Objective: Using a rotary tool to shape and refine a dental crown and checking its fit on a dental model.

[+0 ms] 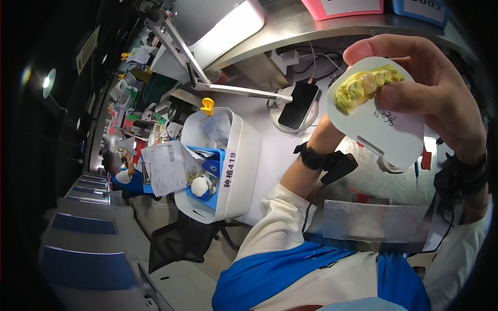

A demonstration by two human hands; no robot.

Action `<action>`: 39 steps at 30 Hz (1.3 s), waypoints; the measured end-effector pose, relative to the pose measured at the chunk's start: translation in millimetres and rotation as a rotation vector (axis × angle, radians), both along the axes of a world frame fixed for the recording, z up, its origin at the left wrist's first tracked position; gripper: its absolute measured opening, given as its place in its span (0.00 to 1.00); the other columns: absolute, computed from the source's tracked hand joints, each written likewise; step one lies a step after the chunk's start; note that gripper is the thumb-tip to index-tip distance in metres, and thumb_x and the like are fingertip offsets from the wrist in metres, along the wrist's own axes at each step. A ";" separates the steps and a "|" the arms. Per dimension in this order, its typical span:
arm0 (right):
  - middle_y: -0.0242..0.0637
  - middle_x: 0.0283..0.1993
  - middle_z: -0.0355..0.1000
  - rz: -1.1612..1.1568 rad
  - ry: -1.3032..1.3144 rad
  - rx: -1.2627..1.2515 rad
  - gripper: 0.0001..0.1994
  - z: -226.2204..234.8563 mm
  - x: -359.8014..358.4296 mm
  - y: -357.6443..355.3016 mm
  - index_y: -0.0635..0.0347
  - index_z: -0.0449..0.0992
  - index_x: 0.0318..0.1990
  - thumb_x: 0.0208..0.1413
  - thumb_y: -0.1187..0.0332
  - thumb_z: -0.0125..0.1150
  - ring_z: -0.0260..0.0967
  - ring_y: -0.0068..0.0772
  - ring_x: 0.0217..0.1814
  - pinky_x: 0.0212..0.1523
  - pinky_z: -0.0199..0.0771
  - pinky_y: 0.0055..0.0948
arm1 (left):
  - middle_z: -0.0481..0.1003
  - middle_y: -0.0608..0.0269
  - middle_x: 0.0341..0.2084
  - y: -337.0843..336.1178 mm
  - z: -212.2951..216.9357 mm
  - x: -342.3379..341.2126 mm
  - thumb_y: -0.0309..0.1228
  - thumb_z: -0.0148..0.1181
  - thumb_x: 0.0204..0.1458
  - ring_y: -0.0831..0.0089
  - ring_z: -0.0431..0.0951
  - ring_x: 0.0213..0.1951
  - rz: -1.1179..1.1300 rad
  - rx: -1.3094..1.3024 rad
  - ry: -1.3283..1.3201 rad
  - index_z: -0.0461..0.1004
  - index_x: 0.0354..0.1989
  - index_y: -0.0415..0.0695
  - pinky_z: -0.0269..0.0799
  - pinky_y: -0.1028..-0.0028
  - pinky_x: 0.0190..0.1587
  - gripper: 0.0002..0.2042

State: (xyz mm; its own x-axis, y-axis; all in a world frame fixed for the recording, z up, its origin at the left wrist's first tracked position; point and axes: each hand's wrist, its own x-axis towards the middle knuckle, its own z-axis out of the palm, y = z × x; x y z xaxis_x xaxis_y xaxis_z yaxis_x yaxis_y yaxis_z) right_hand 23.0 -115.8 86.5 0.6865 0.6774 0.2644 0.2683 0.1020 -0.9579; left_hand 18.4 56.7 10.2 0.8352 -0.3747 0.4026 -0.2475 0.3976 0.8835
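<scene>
In front of me my right hand (441,78) grips a dental model (345,122), its thumb across the front near the teeth and its index finger along the top edge. The model has a smooth white base with handwriting on it. A row of yellow teeth (350,92) runs along its upper part, with one glossy, tooth-coloured crown (368,83) among them. My left hand (329,133) reaches up behind the model, which hides its fingers. Whether it touches the model's back cannot be seen. Both wrists wear black straps.
Left stands a white bin (241,171) holding papers, a blue tray (222,160) and a white plaster piece (200,186). A phone (299,106) lies on the round base of a jointed lamp (241,92). Pink (345,8) and blue (423,13) containers sit on the shelf above.
</scene>
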 end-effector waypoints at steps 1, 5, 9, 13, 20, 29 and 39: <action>0.46 0.49 0.70 0.009 -0.011 0.028 0.27 -3.8 2.8 5.0 0.62 0.68 0.52 0.43 0.65 0.67 0.73 0.36 0.46 0.49 0.76 0.35 | 0.71 0.58 0.38 3.8 -1.7 -1.0 0.32 0.54 0.55 0.74 0.73 0.38 0.004 -0.009 -0.011 0.68 0.46 0.36 0.73 0.76 0.40 0.14; 0.46 0.47 0.71 0.048 0.068 0.044 0.26 -0.2 3.4 21.7 0.64 0.67 0.53 0.45 0.65 0.65 0.74 0.34 0.44 0.47 0.77 0.33 | 0.69 0.59 0.37 6.2 -13.6 5.2 0.32 0.52 0.56 0.73 0.72 0.38 0.000 -0.039 -0.056 0.67 0.45 0.37 0.72 0.75 0.40 0.13; 0.44 0.44 0.73 0.151 0.116 -0.018 0.26 11.4 5.6 36.7 0.66 0.67 0.52 0.46 0.64 0.64 0.75 0.32 0.42 0.46 0.77 0.33 | 0.68 0.60 0.36 8.3 -26.5 9.2 0.31 0.50 0.56 0.73 0.70 0.39 -0.011 -0.057 -0.100 0.66 0.44 0.38 0.71 0.73 0.41 0.11; 0.44 0.43 0.73 0.143 0.113 0.045 0.26 12.4 6.1 52.0 0.67 0.67 0.52 0.47 0.64 0.63 0.75 0.30 0.41 0.46 0.77 0.30 | 0.66 0.62 0.35 2.5 -39.8 19.1 0.30 0.49 0.57 0.73 0.69 0.39 -0.045 -0.081 -0.162 0.65 0.44 0.38 0.71 0.72 0.41 0.10; 0.44 0.46 0.72 0.158 0.039 0.115 0.26 17.7 6.0 69.2 0.63 0.67 0.55 0.48 0.64 0.63 0.75 0.30 0.42 0.46 0.77 0.29 | 0.64 0.63 0.32 2.4 -50.1 21.5 0.29 0.47 0.57 0.73 0.67 0.38 -0.085 -0.157 -0.243 0.65 0.42 0.40 0.70 0.72 0.40 0.08; 0.45 0.48 0.71 0.225 0.054 0.135 0.26 15.3 15.5 75.7 0.63 0.66 0.55 0.48 0.65 0.62 0.75 0.30 0.43 0.47 0.77 0.29 | 0.67 0.64 0.24 10.2 -21.5 11.5 0.26 0.45 0.58 0.76 0.69 0.27 0.249 0.477 -0.520 0.66 0.31 0.39 0.67 0.79 0.31 0.06; 0.44 0.48 0.71 0.188 0.087 0.191 0.24 10.3 20.1 75.9 0.63 0.66 0.56 0.49 0.67 0.61 0.75 0.30 0.43 0.46 0.77 0.28 | 0.67 0.65 0.23 0.4 -26.5 15.9 0.26 0.47 0.57 0.77 0.69 0.28 0.018 0.022 -0.011 0.68 0.29 0.37 0.66 0.79 0.32 0.07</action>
